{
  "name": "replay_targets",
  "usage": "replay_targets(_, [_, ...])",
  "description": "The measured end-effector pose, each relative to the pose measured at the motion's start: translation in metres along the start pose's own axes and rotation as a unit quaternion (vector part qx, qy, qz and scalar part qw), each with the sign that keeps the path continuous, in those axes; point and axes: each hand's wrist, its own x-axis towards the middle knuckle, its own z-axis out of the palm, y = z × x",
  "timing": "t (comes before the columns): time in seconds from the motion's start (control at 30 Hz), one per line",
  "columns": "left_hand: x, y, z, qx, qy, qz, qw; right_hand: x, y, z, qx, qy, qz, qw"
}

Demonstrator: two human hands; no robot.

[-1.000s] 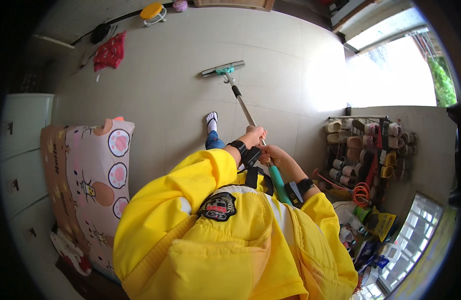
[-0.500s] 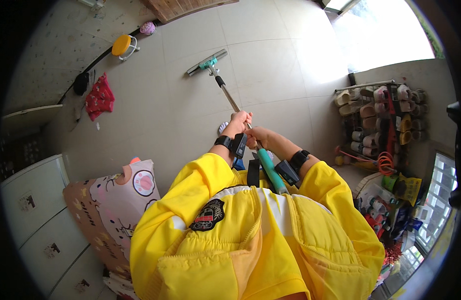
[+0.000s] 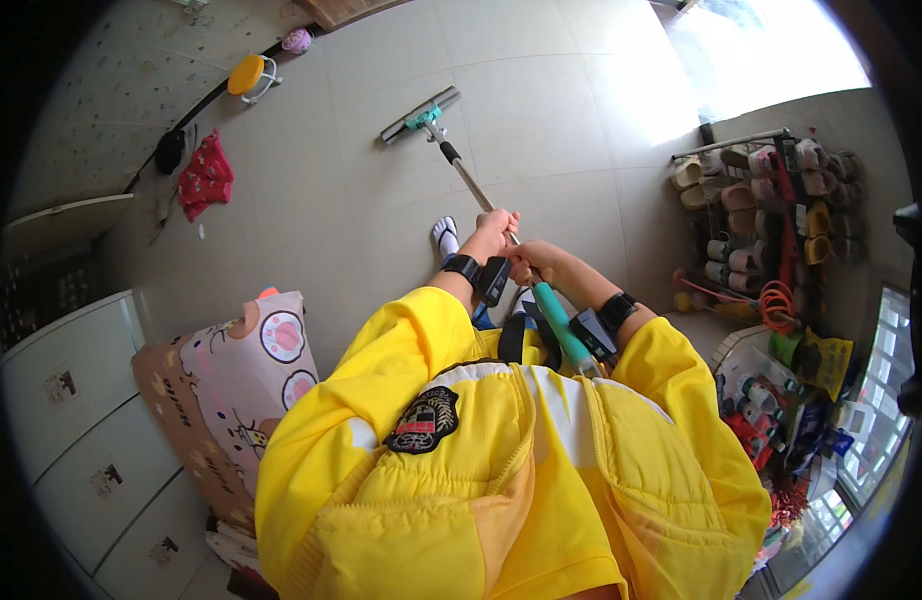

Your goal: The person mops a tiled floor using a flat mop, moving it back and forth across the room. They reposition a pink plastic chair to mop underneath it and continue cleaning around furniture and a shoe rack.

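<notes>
A long-handled mop (image 3: pixel 467 179) slants away from me, with a metal pole, a teal grip and a wide teal-and-grey head. Its head rests on the pale tiled floor (image 3: pixel 381 200). My left hand (image 3: pixel 498 224) is wrapped round the metal pole, farther along it. Nearer to me, my right hand (image 3: pixel 534 260) closes round the pole just beyond the teal grip. The grip's near end lies by my right forearm. Both wrists wear black straps with small boxes. Beyond my left forearm my foot (image 3: pixel 444 237) shows in a dark-strapped sandal.
At right stand a shoe rack (image 3: pixel 736 215) full of footwear, an orange coiled hose (image 3: pixel 778 303) and piled bags and bottles. Leftward are a yellow stool (image 3: pixel 246 75), a red cloth (image 3: pixel 206 177) on the floor, a pink patterned cover (image 3: pixel 246 365) and white drawers (image 3: pixel 76 395).
The mop head has come slightly nearer to me over the tiles. More of my sandalled foot shows. Both hands keep their hold on the pole, and my view has shifted a little.
</notes>
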Motion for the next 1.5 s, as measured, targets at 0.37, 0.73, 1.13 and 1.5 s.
replay_targets(0.37, [-0.026, -0.071, 0.028, 0.028, 0.038, 0.026, 0.999, -0.04, 0.042, -0.051, -0.034, 0.005, 0.015, 0.999])
replay_targets(0.73, [-0.006, 0.017, 0.005, 0.001, 0.03, 0.036, 0.999, 0.001, -0.014, 0.016, -0.049, 0.028, 0.003, 0.998])
replay_targets(1.13, [-0.01, 0.091, -0.021, -0.053, 0.014, 0.07, 0.996, 0.043, -0.053, 0.077, -0.037, 0.034, -0.006, 0.999])
replay_targets(1.5, [-0.021, -0.082, 0.006, -0.117, 0.058, 0.083, 0.988, -0.042, 0.047, -0.027, -0.082, 0.023, 0.04, 0.996])
